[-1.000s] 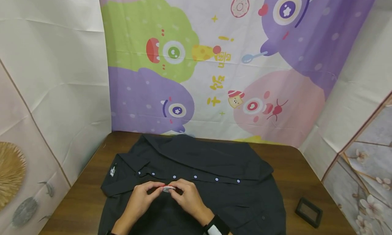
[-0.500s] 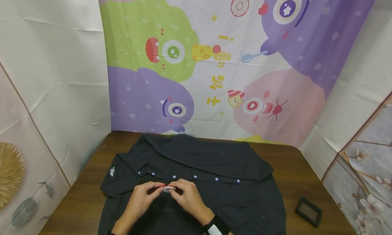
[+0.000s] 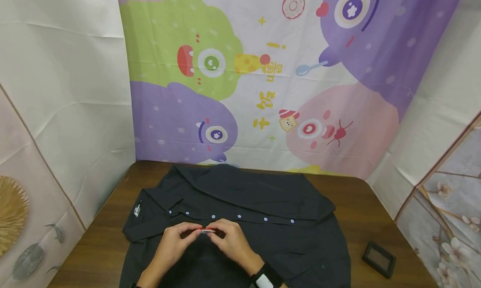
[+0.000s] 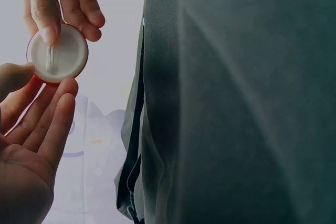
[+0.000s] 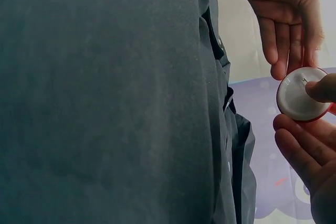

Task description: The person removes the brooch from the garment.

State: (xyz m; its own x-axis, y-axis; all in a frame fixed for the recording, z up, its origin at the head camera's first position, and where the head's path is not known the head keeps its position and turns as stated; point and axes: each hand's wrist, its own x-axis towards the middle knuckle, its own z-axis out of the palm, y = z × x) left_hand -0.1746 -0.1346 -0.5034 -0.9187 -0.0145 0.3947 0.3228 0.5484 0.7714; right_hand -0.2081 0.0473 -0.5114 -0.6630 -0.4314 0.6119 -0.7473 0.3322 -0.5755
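Both hands hold a round pin-back badge (image 3: 208, 231) between them, over a dark shirt (image 3: 263, 246) spread on the table. The left hand (image 3: 173, 242) pinches its left edge between thumb and fingers. On the other edge, the right hand (image 3: 233, 240) pinches it too. The left wrist view shows the badge's pale back (image 4: 65, 59) with a red rim and a thin metal pin (image 4: 51, 59). The right thumb (image 5: 321, 88) rests over one end of that pin. The badge's front is hidden. A row of light buttons (image 3: 239, 216) runs along the shirt beyond the hands.
A small black frame-like box (image 3: 378, 259) lies on the wooden table (image 3: 360, 200), right of the shirt. A white patch (image 3: 137, 209) marks the folded part at the shirt's left. Behind the table hangs a cartoon cloth (image 3: 263, 146), with pale side panels (image 3: 90, 112).
The badge has tilted slightly, so it looks thinner and more edge-on in the head view. The hands keep their hold in almost the same place, and the head view has shifted a little.
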